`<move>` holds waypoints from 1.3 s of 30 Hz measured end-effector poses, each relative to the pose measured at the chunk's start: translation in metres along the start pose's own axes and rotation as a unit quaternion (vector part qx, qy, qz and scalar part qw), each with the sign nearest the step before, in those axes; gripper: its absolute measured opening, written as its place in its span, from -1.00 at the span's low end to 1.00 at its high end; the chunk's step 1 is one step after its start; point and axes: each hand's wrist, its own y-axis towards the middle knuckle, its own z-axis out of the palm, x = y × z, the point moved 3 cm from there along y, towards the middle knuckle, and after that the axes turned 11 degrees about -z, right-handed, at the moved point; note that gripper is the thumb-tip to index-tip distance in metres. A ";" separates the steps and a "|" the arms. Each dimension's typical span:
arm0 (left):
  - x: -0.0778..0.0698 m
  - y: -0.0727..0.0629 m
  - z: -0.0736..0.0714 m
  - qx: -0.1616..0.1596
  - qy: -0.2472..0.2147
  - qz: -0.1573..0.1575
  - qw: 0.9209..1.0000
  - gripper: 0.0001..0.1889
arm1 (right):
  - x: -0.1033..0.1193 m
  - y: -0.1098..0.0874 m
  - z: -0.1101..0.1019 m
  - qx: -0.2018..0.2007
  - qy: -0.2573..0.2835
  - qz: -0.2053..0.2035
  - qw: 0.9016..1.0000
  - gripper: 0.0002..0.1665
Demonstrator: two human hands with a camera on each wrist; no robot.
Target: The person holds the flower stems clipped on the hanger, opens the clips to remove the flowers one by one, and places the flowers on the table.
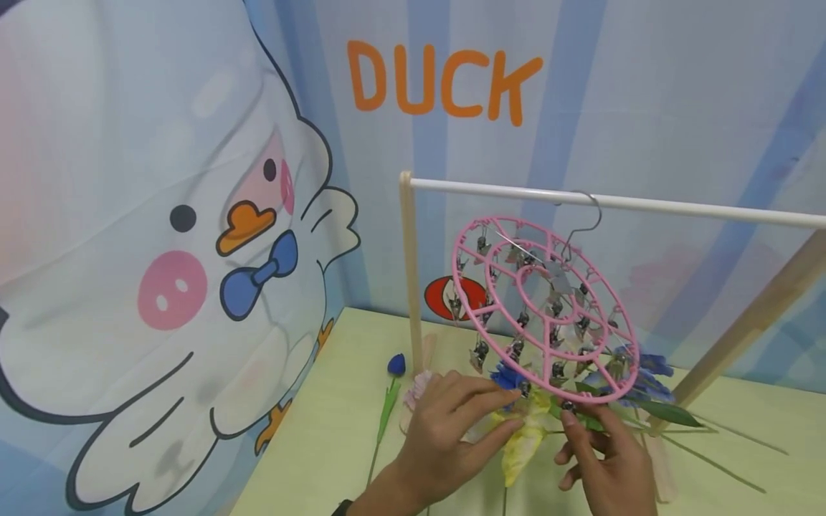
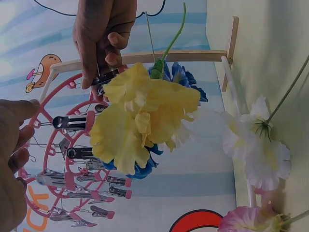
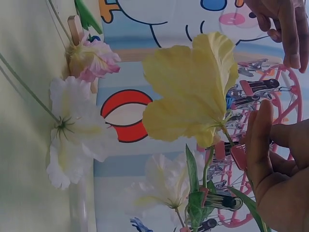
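The head view shows the pink hanger [image 1: 547, 340] hooked on the white rod [image 1: 619, 202] and tilted above the surface [image 1: 361, 330]. The right hand's [image 1: 609, 459] fingers pinch 1 clip [image 1: 568, 406] at its lower edge; the left hand [image 1: 445, 430] has thumb and forefinger moderately apart near the rim, and whether they touch it I cannot tell. From there the yellow flower [image 1: 524, 444] is partly covered; the 2 wrist views show it broad and whole beneath the hanger. Only the right wrist view reveals its stem beside the pinched clip's pink tips, though I cannot tell if they grip it. Both wrist views also show a white flower [image 3: 75, 128] and a pink flower [image 3: 91, 60] low down; the head view alone shows the whole blue tulip [image 1: 396, 365].
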 end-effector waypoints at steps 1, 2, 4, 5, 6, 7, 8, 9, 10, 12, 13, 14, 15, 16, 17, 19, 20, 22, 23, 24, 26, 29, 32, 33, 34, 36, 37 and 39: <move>-0.001 0.000 0.001 0.001 -0.001 -0.002 1.000 -0.62 | 0.000 0.000 0.001 0.003 0.002 0.001 1.000 -0.46; -0.001 -0.001 0.002 0.002 -0.001 -0.003 1.000 -0.62 | 0.001 0.000 0.001 0.004 0.005 -0.001 1.000 -0.46; -0.002 -0.002 0.004 0.006 0.000 -0.008 1.000 -0.61 | 0.002 -0.001 0.003 0.006 0.013 -0.003 1.000 -0.47; -0.003 -0.003 0.005 0.010 0.000 -0.012 1.000 -0.61 | 0.003 -0.001 0.004 0.005 0.018 -0.005 1.000 -0.48; -0.003 -0.003 0.006 0.013 0.002 -0.014 1.000 -0.60 | 0.003 -0.002 0.004 0.004 0.021 -0.009 1.000 -0.49; -0.004 -0.004 0.007 0.017 0.004 -0.014 1.000 -0.60 | 0.004 -0.002 0.005 0.003 0.026 -0.010 1.000 -0.50; -0.004 -0.005 0.009 0.021 0.007 -0.014 1.000 -0.60 | 0.005 -0.002 0.006 0.001 0.029 -0.012 0.999 -0.51; -0.005 -0.006 0.010 0.026 0.007 -0.015 1.000 -0.60 | 0.005 -0.003 0.006 0.001 0.034 -0.013 0.999 -0.52; -0.005 -0.007 0.012 0.032 0.010 -0.016 0.999 -0.60 | 0.005 -0.003 0.007 0.001 0.039 -0.012 0.999 -0.52; -0.006 -0.010 0.015 0.043 0.017 -0.017 0.999 -0.61 | 0.006 -0.004 0.008 0.002 0.043 -0.011 0.999 -0.53; -0.006 -0.011 0.016 0.049 0.020 -0.019 0.998 -0.63 | 0.006 -0.004 0.009 0.003 0.046 -0.010 0.999 -0.53; -0.006 -0.013 0.018 0.055 0.024 -0.022 0.998 -0.63 | 0.006 -0.005 0.009 0.005 0.050 -0.008 0.999 -0.53; -0.007 -0.014 0.019 0.061 0.028 -0.025 0.997 -0.64 | 0.006 -0.005 0.009 0.006 0.053 -0.009 0.999 -0.54; -0.007 -0.016 0.021 0.066 0.035 -0.026 0.997 -0.66 | 0.006 -0.005 0.010 0.007 0.056 -0.010 0.998 -0.54; -0.007 -0.017 0.023 0.072 0.042 -0.027 0.996 -0.67 | 0.006 -0.006 0.010 0.009 0.058 -0.010 0.998 -0.54; -0.007 -0.021 0.027 0.084 0.055 -0.029 0.995 -0.68 | 0.006 -0.007 0.011 0.009 0.069 -0.011 0.998 -0.55; -0.006 -0.022 0.029 0.090 0.062 -0.029 0.994 -0.68 | 0.006 -0.008 0.011 0.008 0.075 -0.013 0.997 -0.55; -0.006 -0.025 0.033 0.099 0.079 -0.030 0.991 -0.67 | 0.007 -0.009 0.013 0.007 0.085 -0.020 0.996 -0.57; -0.006 -0.027 0.034 0.103 0.087 -0.032 0.990 -0.66 | 0.007 -0.010 0.013 0.006 0.088 -0.024 0.996 -0.58; -0.006 -0.028 0.035 0.107 0.094 -0.034 0.989 -0.65 | 0.007 -0.010 0.014 0.005 0.092 -0.030 0.995 -0.59; -0.006 -0.030 0.037 0.116 0.105 -0.042 0.987 -0.65 | 0.008 -0.011 0.015 0.004 0.093 -0.037 0.995 -0.60; -0.005 -0.031 0.040 0.131 0.112 -0.057 0.983 -0.67 | 0.009 -0.012 0.017 0.004 0.094 -0.039 0.995 -0.59; -0.004 -0.032 0.043 0.149 0.122 -0.071 0.979 -0.71 | 0.010 -0.013 0.018 0.001 0.099 -0.038 0.994 -0.60; -0.003 -0.032 0.044 0.152 0.128 -0.072 0.977 -0.72 | 0.011 -0.013 0.019 -0.001 0.102 -0.039 0.994 -0.61; -0.003 -0.032 0.045 0.155 0.135 -0.072 0.976 -0.73 | 0.011 -0.013 0.019 -0.003 0.104 -0.039 0.994 -0.61; -0.003 -0.031 0.047 0.155 0.148 -0.068 0.974 -0.76 | 0.011 -0.014 0.020 -0.007 0.108 -0.038 0.993 -0.62; -0.003 -0.031 0.047 0.153 0.154 -0.064 0.974 -0.78 | 0.011 -0.014 0.020 -0.008 0.109 -0.038 0.993 -0.63; -0.003 -0.031 0.048 0.148 0.164 -0.057 0.974 -0.84 | 0.012 -0.014 0.021 -0.010 0.112 -0.036 0.993 -0.63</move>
